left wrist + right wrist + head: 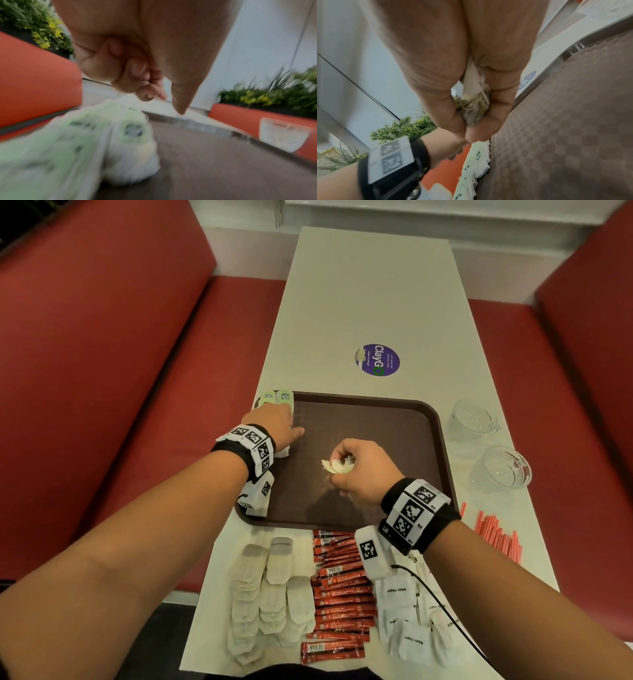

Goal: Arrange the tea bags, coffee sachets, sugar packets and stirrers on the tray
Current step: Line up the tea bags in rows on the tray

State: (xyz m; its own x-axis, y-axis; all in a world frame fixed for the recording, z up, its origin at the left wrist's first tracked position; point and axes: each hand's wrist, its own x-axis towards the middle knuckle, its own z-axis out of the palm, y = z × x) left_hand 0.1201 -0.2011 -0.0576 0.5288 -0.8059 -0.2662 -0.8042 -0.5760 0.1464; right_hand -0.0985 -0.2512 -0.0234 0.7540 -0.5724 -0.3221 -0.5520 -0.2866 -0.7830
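"ClayGo" in white letters, the last letter a green ring, on the purple round sticker stuck to the table; smaller lines beside it too fine to read. Same sticker glimpsed in the right wrist view, only "ClayG" legible. "White Sugar" printed on the sugar packets at the near right of the table, upside down from here. "R2" beside the square codes on the right wristband. Barcodes on the red coffee sachets, digits unreadable. Dark label on the green tea bags at the tray's far left corner, too blurred to read, same in the left wrist view.
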